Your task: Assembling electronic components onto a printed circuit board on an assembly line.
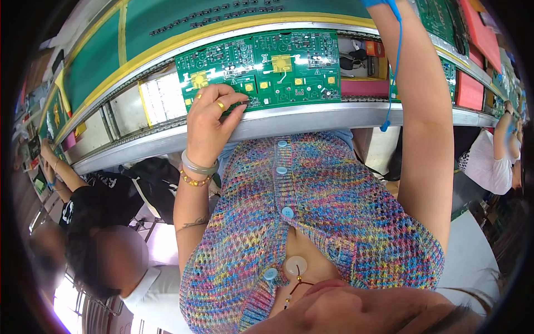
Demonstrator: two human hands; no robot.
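Observation:
My left hand point(214, 114), with rings on its fingers, is over the lower left part of a green circuit board point(300, 100). Thumb and forefinger come close together at the board's surface, pinching something too small to make out. The board carries yellow patches and many small parts, and it lies across the metal rails of a conveyor. My right arm point(425, 100) reaches up past the board's right side. Its wrist, with a blue strap point(396, 8), meets the top edge of the picture, and the right hand itself is cut off.
Beyond the rail, rows of small black components point(217, 14) lie on a green mat point(158, 42). A compartment with a red box point(375, 49) sits right of the board. A blue cord point(392, 72) hangs beside my right arm. Other people work at both sides.

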